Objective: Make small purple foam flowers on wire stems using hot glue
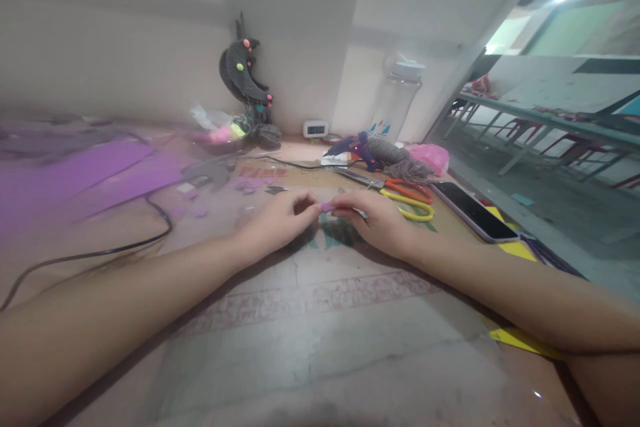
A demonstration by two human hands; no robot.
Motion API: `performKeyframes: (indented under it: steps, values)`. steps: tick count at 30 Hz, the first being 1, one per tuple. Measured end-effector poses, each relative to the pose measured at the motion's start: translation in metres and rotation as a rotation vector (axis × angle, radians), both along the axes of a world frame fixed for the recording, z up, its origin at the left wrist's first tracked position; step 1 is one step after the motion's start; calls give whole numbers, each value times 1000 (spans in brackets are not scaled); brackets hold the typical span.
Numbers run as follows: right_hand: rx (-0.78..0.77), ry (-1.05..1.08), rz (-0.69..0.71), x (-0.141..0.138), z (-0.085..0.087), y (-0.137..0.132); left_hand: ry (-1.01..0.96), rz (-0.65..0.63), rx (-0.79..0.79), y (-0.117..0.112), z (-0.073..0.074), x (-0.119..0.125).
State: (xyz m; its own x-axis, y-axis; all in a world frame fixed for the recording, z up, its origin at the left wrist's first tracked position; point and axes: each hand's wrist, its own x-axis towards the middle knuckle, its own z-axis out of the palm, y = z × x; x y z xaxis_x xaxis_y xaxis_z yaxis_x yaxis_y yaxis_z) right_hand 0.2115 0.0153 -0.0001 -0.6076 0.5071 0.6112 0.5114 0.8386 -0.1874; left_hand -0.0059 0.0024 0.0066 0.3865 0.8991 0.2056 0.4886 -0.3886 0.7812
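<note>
Over the middle of the table, a small purple piece [327, 207], which looks like foam or felt, is pinched between both my hands. My left hand [287, 217] grips its left end with thumb and forefinger. On the other end, my right hand [377, 220] closes its fingertips. Just behind my right hand lie scissors [407, 200] with orange and yellow handles. Small purple scraps [250, 185] are scattered beyond my left hand, and larger purple sheets [115, 173] spread out at the left.
A blue glue gun [353, 147] lies by grey yarn [395, 157] at the back. Nearby stand a clear bottle [397, 100], a small digital clock [315, 129] and a dark crescent decoration [243, 73]. A phone [475, 211] rests at the right edge; a black cable [100, 253] crosses the left.
</note>
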Motion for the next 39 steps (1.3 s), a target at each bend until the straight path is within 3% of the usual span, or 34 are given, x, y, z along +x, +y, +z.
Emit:
performKeyframes:
  steps: [3, 11, 39]
  values:
    - [-15, 1, -12, 0, 2, 0, -9, -4, -9, 1, 0, 0]
    - [117, -24, 57, 2, -1, 5, -22, -9, -18, 0, -4, 0]
    - [27, -39, -15, 0, 2, 2, -14, -51, -24, -3, 2, 0]
